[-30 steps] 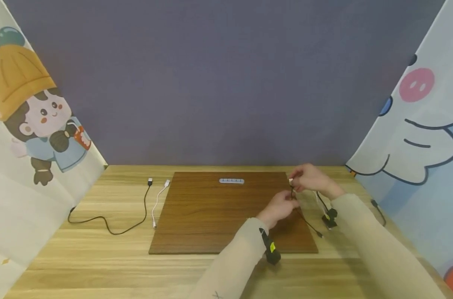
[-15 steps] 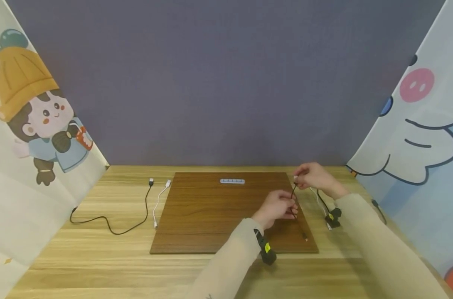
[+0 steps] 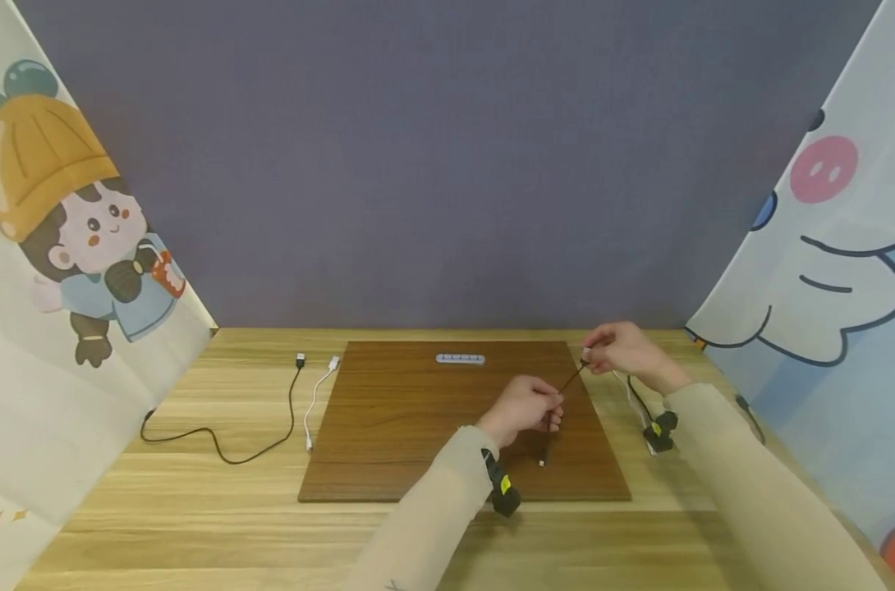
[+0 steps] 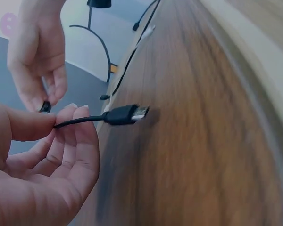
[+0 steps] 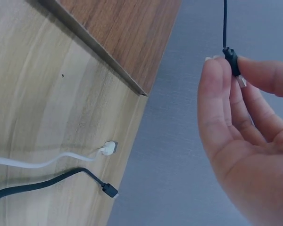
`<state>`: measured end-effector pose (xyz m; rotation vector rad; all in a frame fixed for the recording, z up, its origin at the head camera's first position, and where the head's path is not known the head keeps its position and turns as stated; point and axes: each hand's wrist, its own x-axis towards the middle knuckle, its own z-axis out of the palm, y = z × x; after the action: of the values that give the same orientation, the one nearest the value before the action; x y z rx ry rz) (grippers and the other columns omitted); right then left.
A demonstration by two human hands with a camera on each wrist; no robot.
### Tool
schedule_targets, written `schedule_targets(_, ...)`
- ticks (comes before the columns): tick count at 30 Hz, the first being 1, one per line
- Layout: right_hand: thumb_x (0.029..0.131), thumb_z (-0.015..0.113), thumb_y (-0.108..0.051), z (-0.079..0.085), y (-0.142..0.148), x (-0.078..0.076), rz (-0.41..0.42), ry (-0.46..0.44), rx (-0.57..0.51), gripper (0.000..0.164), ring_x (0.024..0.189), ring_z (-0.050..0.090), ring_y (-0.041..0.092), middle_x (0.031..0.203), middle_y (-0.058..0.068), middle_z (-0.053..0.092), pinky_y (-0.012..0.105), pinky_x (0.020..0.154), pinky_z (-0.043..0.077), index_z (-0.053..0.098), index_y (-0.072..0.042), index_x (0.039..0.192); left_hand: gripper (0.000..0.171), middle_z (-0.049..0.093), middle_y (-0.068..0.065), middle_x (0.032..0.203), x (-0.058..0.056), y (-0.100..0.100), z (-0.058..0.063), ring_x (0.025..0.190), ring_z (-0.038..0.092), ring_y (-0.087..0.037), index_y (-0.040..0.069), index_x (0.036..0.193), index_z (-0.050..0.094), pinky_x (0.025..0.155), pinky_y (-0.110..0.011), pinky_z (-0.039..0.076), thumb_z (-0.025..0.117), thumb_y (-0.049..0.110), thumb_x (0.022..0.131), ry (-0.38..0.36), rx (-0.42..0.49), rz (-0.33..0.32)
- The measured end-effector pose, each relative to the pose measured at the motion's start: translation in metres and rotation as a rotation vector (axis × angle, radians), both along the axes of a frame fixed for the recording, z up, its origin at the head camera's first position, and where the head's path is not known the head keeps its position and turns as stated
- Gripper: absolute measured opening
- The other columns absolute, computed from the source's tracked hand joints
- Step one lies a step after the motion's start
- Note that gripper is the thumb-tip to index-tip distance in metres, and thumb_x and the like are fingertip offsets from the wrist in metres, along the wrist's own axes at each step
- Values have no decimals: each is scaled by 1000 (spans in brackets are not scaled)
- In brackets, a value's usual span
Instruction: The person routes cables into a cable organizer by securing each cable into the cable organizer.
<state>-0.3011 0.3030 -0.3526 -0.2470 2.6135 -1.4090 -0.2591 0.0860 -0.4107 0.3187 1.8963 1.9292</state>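
Observation:
A short black USB cable (image 3: 571, 378) stretches between my two hands above the right part of the dark brown board (image 3: 403, 427). My right hand (image 3: 625, 349) pinches its USB-A plug (image 5: 231, 61) between thumb and fingers, the metal end pointing toward the palm. Lower and to the left, my left hand (image 3: 525, 408) pinches the cord near its other end. From those fingers the small micro-USB-like plug (image 4: 121, 115) sticks out freely over the board. At the board's back edge lies a pale cable holder strip (image 3: 460, 359) with several slots.
Left of the board lie a long black USB cable (image 3: 213, 439) and a short white cable (image 3: 310, 402). On the right, a white cable (image 5: 61, 155) and a black cable (image 5: 52, 181) rest on the light wood table (image 3: 218, 525). Another black plug (image 3: 741, 401) lies farther right.
My left hand has slid left and slightly down along the cord, drawing the cable taut and bringing its small plug leftward over the board. My right hand has shifted slightly right with the USB-A plug.

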Motion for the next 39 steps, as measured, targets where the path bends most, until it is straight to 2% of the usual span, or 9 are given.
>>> schedule_targets(7, 96, 64, -4, -5, 5, 0, -1, -12, -39, 33, 93, 70, 37, 111, 25, 66, 46, 87, 58, 56, 15, 122, 20, 63, -8, 77, -3, -19, 8, 64, 62, -14, -15, 113, 63, 65, -29, 60, 59, 1, 100, 32, -93, -57)
schedule_targets(14, 96, 63, -4, -5, 5, 1, -4, -4, -57, 32, 92, 71, 34, 114, 26, 64, 42, 86, 59, 55, 15, 122, 14, 68, -12, 86, -2, -36, 12, 75, 67, -19, -10, 105, 68, 70, -32, 60, 60, -1, 99, 109, -203, -49)
schedule_targets(19, 96, 64, -3, -8, 1, 0, -3, -5, -76, 32, 91, 71, 36, 110, 24, 66, 42, 84, 59, 56, 17, 120, 11, 70, -10, 86, -2, -47, 10, 72, 66, -17, -7, 98, 70, 68, -31, 59, 60, -4, 96, 189, -321, -49)
schedule_targets(24, 93, 67, -1, -10, -10, -1, 11, -6, -96, 34, 91, 72, 37, 107, 25, 69, 45, 85, 59, 55, 19, 119, 9, 69, -5, 80, 2, -58, 11, 70, 65, -14, -3, 94, 72, 64, -27, 56, 63, -3, 92, 274, -458, -52)
schedule_targets(31, 93, 68, -4, -12, -26, -7, 31, -1, -79, 33, 95, 72, 38, 109, 24, 68, 42, 85, 59, 58, 16, 117, 8, 67, 3, 75, 7, -73, 15, 69, 60, -9, 3, 91, 75, 63, -25, 50, 67, 3, 92, 390, -632, -67)
schedule_targets(39, 93, 68, -2, -11, -51, -17, 33, 3, -69, 29, 92, 71, 36, 107, 25, 68, 45, 85, 59, 60, 15, 116, 8, 72, 2, 93, 11, -89, 15, 75, 57, -11, 10, 87, 76, 67, -28, 50, 69, 7, 92, 478, -747, -39)
